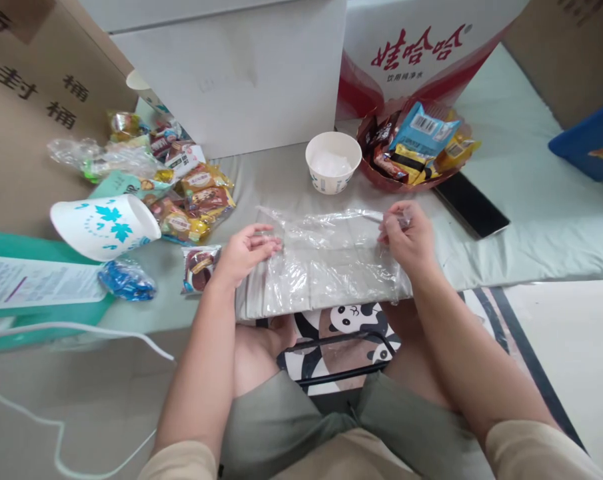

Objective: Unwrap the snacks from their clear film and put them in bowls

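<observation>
A clear plastic bag (331, 263) is spread flat between my hands, its lower side near the front edge of the cloth-covered surface. My right hand (410, 237) is closed, thumb and fingers pinching the bag's upper right side. At the left side, my left hand (248, 253) has its thumb and fingertips drawn together on the plastic, the upper fingers loosely bent. Beyond the bag stands a white paper bowl (332, 163) with something whitish and translucent inside. Left of my left hand lies a small wrapped snack (200, 269).
A reddish bowl (381, 179) of packaged snacks stands at back right, beside a black phone (472, 205). Several wrapped snacks (196, 193) are heaped at left, near a tipped paper bowl (105, 227) and a blue wrapped item (127, 280). A white box (231, 80) stands behind.
</observation>
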### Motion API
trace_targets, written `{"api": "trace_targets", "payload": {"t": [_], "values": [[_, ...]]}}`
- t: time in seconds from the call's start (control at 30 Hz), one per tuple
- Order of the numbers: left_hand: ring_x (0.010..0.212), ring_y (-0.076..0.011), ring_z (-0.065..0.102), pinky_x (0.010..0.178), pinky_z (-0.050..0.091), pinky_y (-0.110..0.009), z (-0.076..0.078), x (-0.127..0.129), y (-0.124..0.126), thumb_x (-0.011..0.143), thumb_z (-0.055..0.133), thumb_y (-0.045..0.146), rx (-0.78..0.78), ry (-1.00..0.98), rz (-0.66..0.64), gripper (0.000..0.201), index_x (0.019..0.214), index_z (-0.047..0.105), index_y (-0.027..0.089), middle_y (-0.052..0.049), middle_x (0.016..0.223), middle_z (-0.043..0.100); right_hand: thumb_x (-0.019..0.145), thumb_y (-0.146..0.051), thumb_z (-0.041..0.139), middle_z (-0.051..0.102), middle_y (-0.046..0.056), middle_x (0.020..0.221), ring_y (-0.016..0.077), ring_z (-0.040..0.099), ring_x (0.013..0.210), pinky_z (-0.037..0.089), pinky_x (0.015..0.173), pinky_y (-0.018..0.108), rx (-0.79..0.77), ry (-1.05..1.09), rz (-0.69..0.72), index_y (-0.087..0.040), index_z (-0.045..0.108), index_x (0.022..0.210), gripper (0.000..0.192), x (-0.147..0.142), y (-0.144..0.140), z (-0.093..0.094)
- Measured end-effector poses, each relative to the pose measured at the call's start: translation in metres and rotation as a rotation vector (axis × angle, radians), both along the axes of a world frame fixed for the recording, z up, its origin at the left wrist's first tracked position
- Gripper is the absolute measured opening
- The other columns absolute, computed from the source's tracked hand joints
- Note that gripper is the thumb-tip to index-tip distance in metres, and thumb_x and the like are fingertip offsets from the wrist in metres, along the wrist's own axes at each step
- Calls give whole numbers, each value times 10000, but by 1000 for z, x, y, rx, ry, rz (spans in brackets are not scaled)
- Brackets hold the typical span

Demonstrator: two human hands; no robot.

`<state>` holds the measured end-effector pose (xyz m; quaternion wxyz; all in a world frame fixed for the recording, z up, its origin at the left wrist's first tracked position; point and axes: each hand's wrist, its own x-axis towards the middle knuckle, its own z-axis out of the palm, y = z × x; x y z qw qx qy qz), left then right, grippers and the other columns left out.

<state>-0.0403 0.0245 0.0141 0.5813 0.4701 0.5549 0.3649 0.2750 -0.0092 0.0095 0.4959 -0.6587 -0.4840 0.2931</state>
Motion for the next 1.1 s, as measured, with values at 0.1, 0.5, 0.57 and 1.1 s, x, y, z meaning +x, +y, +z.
{"api": "trace_targets", "payload": {"t": [0.1, 0.5, 0.57, 1.1], "values": [[694, -177, 746, 638, 574, -262, 0, 2, -2, 632, 861, 344, 22, 26, -35, 362, 861, 643, 166, -55, 778, 772, 896, -305, 594, 588, -65, 651, 93, 526, 466, 411, 485, 236, 55, -94, -50, -247, 535, 919, 86, 0, -1, -3], [490, -148, 674, 444, 470, -200, 2, 3, 9, 707, 777, 346, -28, -98, -12, 331, 962, 628, 195, 4, 622, 709, 807, -345, 689, 659, 24, 840, 158, 600, 753, 466, 623, 289, 247, -25, -66, -239, 612, 811, 131, 0, 3, -9], [544, -145, 695, 492, 509, -209, 1, 0, 9, 727, 783, 327, -9, -177, 15, 251, 886, 642, 192, -12, 676, 734, 766, -362, 711, 668, 41, 872, 174, 615, 816, 468, 623, 282, 274, 89, -60, -231, 601, 745, 173, 1, 5, -9], [660, -148, 671, 638, 538, -260, -1, 4, 12, 693, 781, 432, 46, -135, 149, 300, 634, 681, 155, -57, 713, 713, 756, -409, 536, 625, 90, 985, 160, 559, 677, 470, 621, 357, 143, 358, 10, -215, 523, 640, 226, 27, 9, -20]]}}
